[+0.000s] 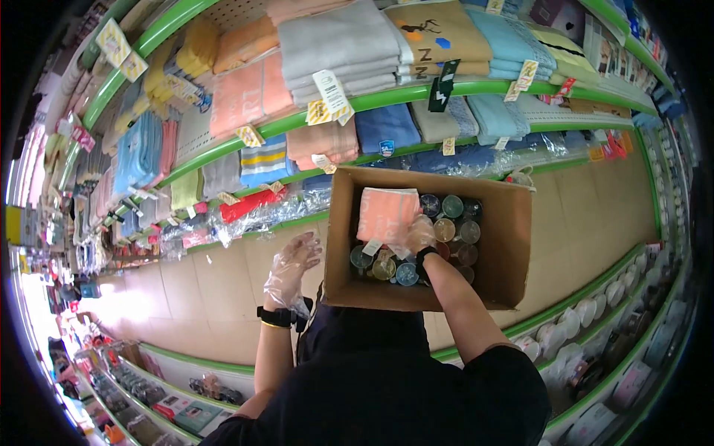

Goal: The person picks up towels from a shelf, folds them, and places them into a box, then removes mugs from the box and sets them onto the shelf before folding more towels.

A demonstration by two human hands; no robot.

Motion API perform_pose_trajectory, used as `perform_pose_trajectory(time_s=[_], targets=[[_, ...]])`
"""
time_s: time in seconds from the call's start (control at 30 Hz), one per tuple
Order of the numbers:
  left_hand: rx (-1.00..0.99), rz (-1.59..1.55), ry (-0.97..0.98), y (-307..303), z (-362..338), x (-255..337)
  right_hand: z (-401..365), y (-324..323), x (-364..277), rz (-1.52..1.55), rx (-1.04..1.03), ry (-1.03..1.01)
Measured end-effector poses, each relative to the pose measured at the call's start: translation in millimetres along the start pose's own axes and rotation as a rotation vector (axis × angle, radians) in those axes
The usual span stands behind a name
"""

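An open cardboard box is in front of my body. Several round, clear-topped cups or jars stand inside it. A folded pink towel with a white tag lies over them at the box's left side. My right hand, in a clear plastic glove, reaches into the box with its fingers closed at the towel's lower right edge; the fingertips are partly hidden. Outside the box, left of its wall, my left hand is gloved too. Its fingers are stretched out and nothing is in them.
Shelves with green edges run ahead, stacked with folded towels bearing price tags. Plastic-wrapped goods fill the lowest level. Behind me, another shelf row holds white dishes on the right and boxed goods on the left. Tiled floor lies between.
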State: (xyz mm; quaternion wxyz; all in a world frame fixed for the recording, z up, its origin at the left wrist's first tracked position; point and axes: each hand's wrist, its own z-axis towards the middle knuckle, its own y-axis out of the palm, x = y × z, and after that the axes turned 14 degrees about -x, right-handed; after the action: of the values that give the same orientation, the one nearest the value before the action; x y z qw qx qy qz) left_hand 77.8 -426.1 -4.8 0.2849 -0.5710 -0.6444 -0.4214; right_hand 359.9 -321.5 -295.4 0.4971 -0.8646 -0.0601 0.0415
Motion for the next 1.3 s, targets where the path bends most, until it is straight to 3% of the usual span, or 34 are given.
perform_pose_trajectory(time_s=[0.07,0.1,0.13,0.2,0.23,0.27,0.33,0.37,0.4,0.47,0.5,0.63,0.67,0.73,0.8,0.87,0.93,0.97,1.0,1.03,1.07,1.13,1.17,1.2,1.23,1.27,1.3], targets=[[-0.039,0.081,0.046,4.4,0.3,3.8,-4.9,-12.9,3.7,-0.07,-0.071,-0.134],[-0.042,0.034,0.028,9.6,0.0,9.3,-24.6,-47.8,-0.4,0.195,-0.087,-0.046],[-0.035,0.031,0.035,11.3,0.7,12.0,-23.7,-52.8,-1.1,0.189,-0.084,-0.054],[-0.101,0.042,0.056,12.4,0.3,14.2,-24.1,-54.4,2.2,-0.22,-0.1,-0.128],[-0.09,0.041,0.05,12.5,-0.6,15.6,-20.3,-54.3,-2.6,0.225,-0.078,0.069],[-0.087,0.035,0.047,11.6,-3.2,16.7,-32.0,-66.2,-9.2,0.219,-0.082,0.067],[-0.078,0.06,0.069,7.0,-5.7,19.7,-63.1,-111.7,-23.4,0.204,0.114,0.006],[-0.077,0.054,0.069,2.7,-6.1,17.8,-15.7,-40.9,-11.0,0.089,0.23,-0.331],[-0.057,0.072,0.055,-2.7,-6.8,14.5,-23.5,-44.3,-14.8,0.083,0.226,-0.333],[-0.031,0.085,0.042,-8.0,-11.2,10.3,-52.5,-75.6,-36.2,-0.142,-0.176,-0.464],[-0.024,0.08,0.03,-10.1,-15.1,9.3,-61.0,-99.1,-46.2,-0.129,-0.327,-0.41],[-0.026,0.044,0.028,-20.2,-30.6,9.9,-27.5,-58.0,-48.8,-0.179,-0.105,-0.439],[-0.028,0.045,0.031,-21.6,-32.6,9.9,-19.3,-54.0,-44.4,-0.18,-0.102,-0.438],[-0.001,0.051,-0.002,-23.4,-34.2,10.1,0.4,-49.9,-36.1,-0.306,-0.175,-0.621],[-0.022,0.02,0.032,-25.0,-36.7,11.7,-6.8,-101.9,-31.9,-0.252,-0.288,-0.713],[-0.045,-0.013,0.06,-24.5,-38.4,11.1,-25.0,-142.2,-28.0,0.032,-0.348,-0.57],[-0.123,-0.148,0.081,-19.9,-31.8,11.7,-44.5,-176.0,-19.9,0.149,-0.346,-0.436],[-0.134,-0.154,0.084,-18.5,-27.7,9.9,-52.5,-189.4,-12.6,0.476,-0.42,-0.527],[-0.266,-0.304,0.077,-17.5,-21.5,7.7,-56.8,-197.4,-6.4,0.807,-0.481,-0.613],[-0.399,-0.454,0.068,-15.5,-14.9,7.1,-59.6,-193.2,-1.9,1.126,-0.492,-0.841],[-0.414,-0.458,0.072,-11.8,-8.2,8.6,-80.3,-211.9,-1.1,1.119,-0.481,-0.832],[-0.44,-0.781,-0.285,-3.0,5.0,13.2,-133.1,-264.3,-5.3,0.927,-0.322,-0.923],[-0.49,-0.759,-0.325,0.9,9.5,14.9,-131.7,-256.2,-1.4,0.82,-0.367,-0.914],[-0.501,-0.757,-0.323,1.1,13.0,16.6,-148.7,-265.6,-8.5,0.824,-0.328,-0.965],[-0.687,-0.847,-0.311,0.3,16.3,18.3,-167.1,-276.5,-15.2,0.826,-0.29,-1.019],[-0.871,-0.935,-0.298,-0.7,19.3,19.4,-211.1,-325.8,-38.7,0.679,-0.244,-0.939],[-0.955,-0.949,-0.226,-0.3,22.6,18.7,-220.3,-326.1,-48.5,0.456,-0.072,-0.943]])
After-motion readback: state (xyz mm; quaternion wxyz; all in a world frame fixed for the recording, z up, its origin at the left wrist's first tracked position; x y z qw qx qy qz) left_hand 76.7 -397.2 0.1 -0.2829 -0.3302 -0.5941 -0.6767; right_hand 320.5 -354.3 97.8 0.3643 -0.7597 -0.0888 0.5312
